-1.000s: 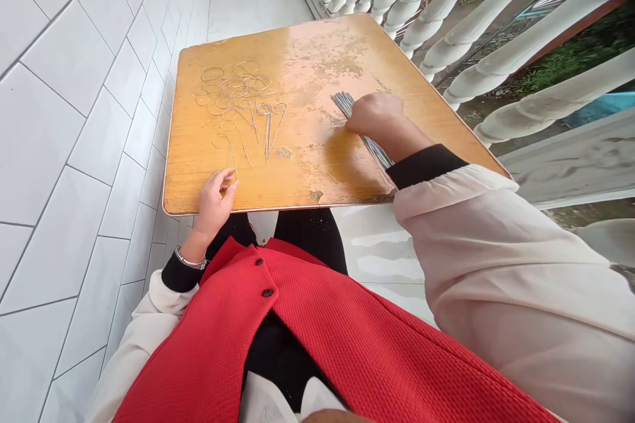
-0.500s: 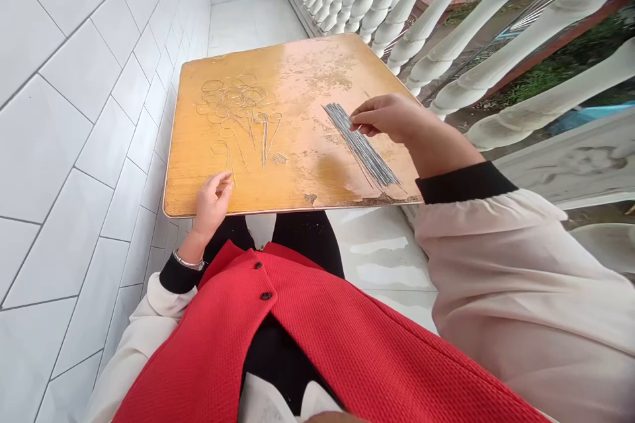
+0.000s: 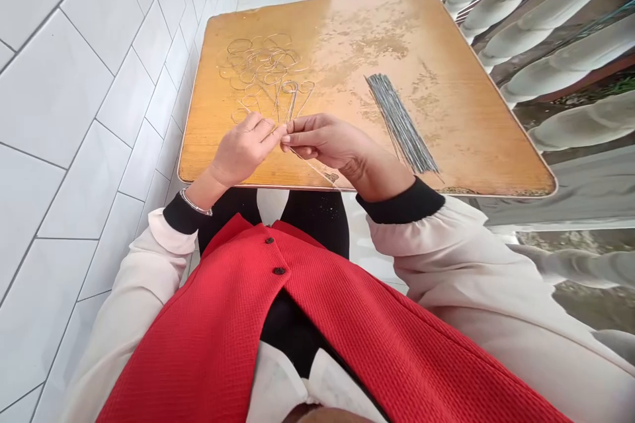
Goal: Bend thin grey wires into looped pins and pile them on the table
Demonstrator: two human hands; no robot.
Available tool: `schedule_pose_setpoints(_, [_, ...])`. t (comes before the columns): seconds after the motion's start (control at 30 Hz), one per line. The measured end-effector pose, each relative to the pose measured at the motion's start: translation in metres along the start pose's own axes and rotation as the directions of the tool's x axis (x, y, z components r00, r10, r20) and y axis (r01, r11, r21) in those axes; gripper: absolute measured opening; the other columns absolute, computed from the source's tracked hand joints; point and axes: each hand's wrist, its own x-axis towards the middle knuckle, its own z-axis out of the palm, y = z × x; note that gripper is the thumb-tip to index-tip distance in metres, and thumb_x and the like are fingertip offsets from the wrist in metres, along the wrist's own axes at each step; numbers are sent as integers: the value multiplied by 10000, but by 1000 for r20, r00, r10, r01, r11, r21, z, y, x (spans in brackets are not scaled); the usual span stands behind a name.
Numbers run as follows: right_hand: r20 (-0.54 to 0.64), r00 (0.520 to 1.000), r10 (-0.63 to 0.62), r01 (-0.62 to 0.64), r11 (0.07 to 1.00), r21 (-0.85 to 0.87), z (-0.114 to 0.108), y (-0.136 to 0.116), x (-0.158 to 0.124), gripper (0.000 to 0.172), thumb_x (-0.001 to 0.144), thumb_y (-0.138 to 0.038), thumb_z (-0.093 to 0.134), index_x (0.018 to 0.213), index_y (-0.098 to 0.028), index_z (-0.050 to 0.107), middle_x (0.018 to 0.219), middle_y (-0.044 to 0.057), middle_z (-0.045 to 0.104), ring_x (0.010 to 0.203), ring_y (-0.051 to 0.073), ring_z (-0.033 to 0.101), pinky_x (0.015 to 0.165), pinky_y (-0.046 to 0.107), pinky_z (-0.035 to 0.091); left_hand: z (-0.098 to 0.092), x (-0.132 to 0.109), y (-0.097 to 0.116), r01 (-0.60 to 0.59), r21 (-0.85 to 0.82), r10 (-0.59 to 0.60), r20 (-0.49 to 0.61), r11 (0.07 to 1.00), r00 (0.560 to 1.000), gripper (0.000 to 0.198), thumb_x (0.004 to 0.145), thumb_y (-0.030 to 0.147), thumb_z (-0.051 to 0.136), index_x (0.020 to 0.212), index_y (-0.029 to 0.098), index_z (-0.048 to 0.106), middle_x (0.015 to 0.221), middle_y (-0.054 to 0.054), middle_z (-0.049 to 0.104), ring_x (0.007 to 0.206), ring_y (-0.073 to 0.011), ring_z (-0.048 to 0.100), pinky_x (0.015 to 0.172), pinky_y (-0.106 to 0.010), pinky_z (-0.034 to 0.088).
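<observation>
Over the near part of the table, my left hand and my right hand meet at the fingertips. Both are closed in a pinch on one thin wire. Part of it slants down to the right below my right fingers, and a thin end shows left of my left hand. Just beyond my hands lies a loose pile of wires bent into loops, some with straight tails. A bundle of straight grey wires lies to the right of my right hand.
The worn wooden table has a peeling surface and rounded corners. A white tiled wall runs along the left. White balusters stand along the right, and my legs are under the near edge.
My right hand has moved left from the straight wire bundle to meet my left hand, which has come up and right. The view has shifted, so more of the table's right side shows.
</observation>
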Motion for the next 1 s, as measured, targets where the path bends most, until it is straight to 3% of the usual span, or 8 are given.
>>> schedule_pose_setpoints(0.13, [-85, 993, -83, 73, 990, -118, 1, 2, -6, 224, 697, -293, 908, 691, -175, 718, 564, -5, 628, 430, 41, 393, 372, 201, 229, -8, -3, -16, 43, 25, -42, -48, 999, 998, 349, 1064, 325, 356, 1057, 188, 677, 949, -97, 705, 1019, -223, 663, 846, -351, 533])
schedule_pose_setpoints(0.2, [-71, 994, -85, 72, 983, -166, -1, 3, -10, 212, 697, -306, 908, 690, -178, 739, 551, -1, 627, 432, 48, 401, 376, 210, 243, -11, -3, -23, 48, 62, -44, -60, 997, 997, 340, 1062, 314, 357, 1016, 195, 672, 942, -94, 696, 995, -219, 652, 825, -346, 523])
schedule_pose_setpoints(0.3, [-45, 998, -52, 42, 981, -190, -3, 4, -13, 135, 753, -252, 861, 707, -171, 763, 557, 6, 621, 436, 49, 388, 393, 226, 249, -15, -2, -32, 59, 95, -52, -74, 994, 996, 321, 1059, 333, 375, 981, 211, 662, 906, -81, 676, 961, -209, 633, 797, -333, 507])
schedule_pose_setpoints(0.53, [-156, 983, -102, 83, 989, -124, -2, 3, -18, 140, 812, -146, 784, 689, -147, 717, 609, -3, 613, 437, 29, 361, 403, 231, 226, -20, -2, -45, 107, 170, -94, -84, 980, 992, 392, 1047, 464, 396, 835, 214, 610, 791, -57, 602, 871, -197, 597, 741, -314, 462])
schedule_pose_setpoints(0.7, [-275, 947, -168, 159, 986, -54, 8, 2, -20, 149, 829, -151, 764, 697, -150, 695, 648, 3, 612, 466, 37, 372, 420, 231, 266, -10, -3, -40, 170, 21, -164, -170, 985, 972, 455, 1032, 565, 370, 883, 216, 621, 784, -49, 626, 869, -192, 629, 792, -325, 467])
schedule_pose_setpoints(0.87, [-390, 888, -243, 262, 965, -6, 20, 2, -15, 186, 845, -251, 765, 706, -177, 667, 677, 4, 613, 476, 51, 375, 426, 232, 300, -7, 7, -15, 276, -150, -303, -203, 949, 931, 366, 1030, 525, 440, 922, 246, 650, 748, -12, 661, 691, -136, 611, 694, -305, 437])
schedule_pose_setpoints(0.93, [-407, 881, -241, 271, 963, 16, 24, 3, -13, 178, 853, -266, 757, 723, -181, 668, 668, -2, 601, 474, 54, 383, 432, 234, 313, -9, 13, -1, 337, -333, -414, -197, 881, 889, 289, 1025, 457, 487, 915, 243, 647, 676, 21, 621, 598, -106, 571, 632, -280, 435])
schedule_pose_setpoints(1.0, [-422, 872, -249, 293, 955, 43, 28, 6, -11, 175, 865, -264, 741, 731, -183, 664, 679, -4, 603, 478, 55, 404, 446, 235, 333, -12, 19, 11, 398, -529, -535, -131, 750, 835, 226, 1018, 384, 520, 894, 237, 637, 663, 40, 619, 560, -81, 554, 595, -243, 441])
